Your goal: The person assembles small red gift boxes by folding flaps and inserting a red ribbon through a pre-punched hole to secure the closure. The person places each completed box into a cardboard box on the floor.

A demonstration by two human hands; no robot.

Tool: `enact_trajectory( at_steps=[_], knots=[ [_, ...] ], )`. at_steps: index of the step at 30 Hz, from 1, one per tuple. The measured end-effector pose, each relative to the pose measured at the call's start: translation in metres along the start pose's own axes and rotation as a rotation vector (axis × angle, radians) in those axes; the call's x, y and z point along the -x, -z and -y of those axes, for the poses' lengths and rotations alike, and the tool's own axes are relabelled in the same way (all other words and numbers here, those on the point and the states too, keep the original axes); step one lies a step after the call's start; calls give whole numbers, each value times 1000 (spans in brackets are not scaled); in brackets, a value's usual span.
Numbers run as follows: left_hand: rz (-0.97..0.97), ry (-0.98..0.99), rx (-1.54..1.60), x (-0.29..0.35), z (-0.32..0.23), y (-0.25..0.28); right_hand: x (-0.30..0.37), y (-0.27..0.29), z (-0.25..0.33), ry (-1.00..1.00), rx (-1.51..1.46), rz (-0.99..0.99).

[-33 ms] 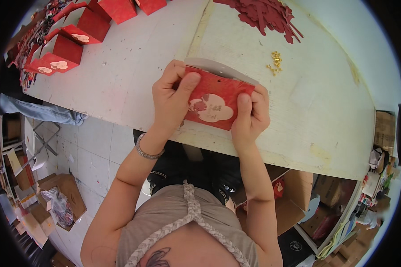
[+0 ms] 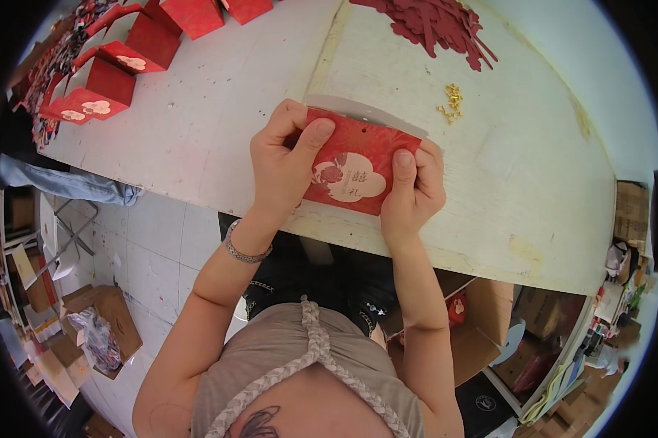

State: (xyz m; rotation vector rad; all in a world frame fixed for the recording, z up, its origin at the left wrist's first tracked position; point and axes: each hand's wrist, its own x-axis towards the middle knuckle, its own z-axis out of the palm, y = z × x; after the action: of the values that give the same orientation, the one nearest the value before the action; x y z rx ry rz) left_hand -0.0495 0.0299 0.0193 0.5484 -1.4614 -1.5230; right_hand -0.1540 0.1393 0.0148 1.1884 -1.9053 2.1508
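Observation:
Both of my hands hold a flat red paper box blank (image 2: 365, 150) just above the near edge of the white table (image 2: 197, 131). The blank has a white cloud-shaped emblem on its face and a grey flap along its top edge. My left hand (image 2: 281, 164) grips its left end, thumb pressed on the front near the top. My right hand (image 2: 415, 191) pinches its right end, thumb flat on the red face beside the emblem. A metal bracelet sits on my left wrist.
Several assembled red boxes (image 2: 106, 80) stand in a row at the table's far left. A heap of dark red paper strips (image 2: 435, 22) lies at the far edge, with small gold pieces (image 2: 452, 98) nearby. Open cardboard boxes (image 2: 102, 321) sit on the tiled floor, and another carton (image 2: 479, 328) stands under the table.
My thumbs have shifted slightly on the blank, uncovering more of the white emblem. The blank stays in the same place.

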Motion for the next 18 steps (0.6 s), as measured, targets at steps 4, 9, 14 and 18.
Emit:
enact_trajectory(
  at_steps=[4,9,14,18],
  knots=[
    [-8,8,-202,-7,-9,-5,-2,3,-4,-46,20,3],
    [-16,42,-224,-8,-16,-13,-14,-17,7,-295,-242,-30],
    [61,198,9,-17,-23,-13,-26,-11,14,-518,-295,61],
    [262,279,-79,-27,-18,0,-26,-10,7,-525,-359,115]
  ],
)
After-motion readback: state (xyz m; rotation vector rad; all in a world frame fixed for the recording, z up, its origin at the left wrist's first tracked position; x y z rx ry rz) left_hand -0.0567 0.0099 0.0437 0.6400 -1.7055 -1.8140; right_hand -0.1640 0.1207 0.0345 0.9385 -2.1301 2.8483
